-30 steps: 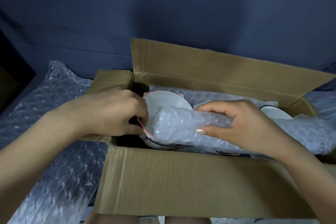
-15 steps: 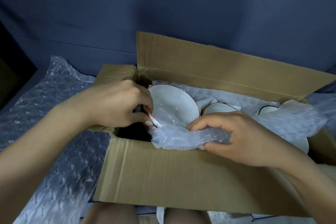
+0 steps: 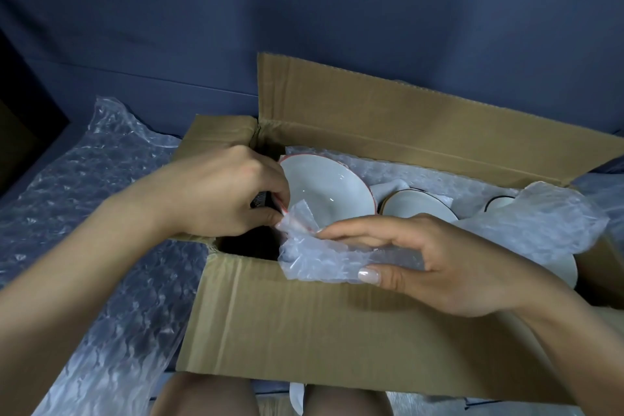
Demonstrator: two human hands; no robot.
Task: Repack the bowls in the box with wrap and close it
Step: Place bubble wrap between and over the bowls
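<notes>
No legible text, label or number on any visible surface.

An open brown cardboard box (image 3: 304, 321) stands with its far flap upright. Inside, a white bowl with a red rim (image 3: 329, 194) sits tilted at the left end, beside two white dark-rimmed bowls (image 3: 413, 208). Clear bubble wrap (image 3: 341, 258) drapes over the near edge.

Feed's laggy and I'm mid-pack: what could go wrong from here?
1. The red-rimmed bowl stands tilted on edge, pinched only at its rim by the left hand; it could slip and knock the dark-rimmed bowl beside it.
2. The wrap in the right hand covers only the bowl's near edge, so the two may end up touching bare.
</notes>
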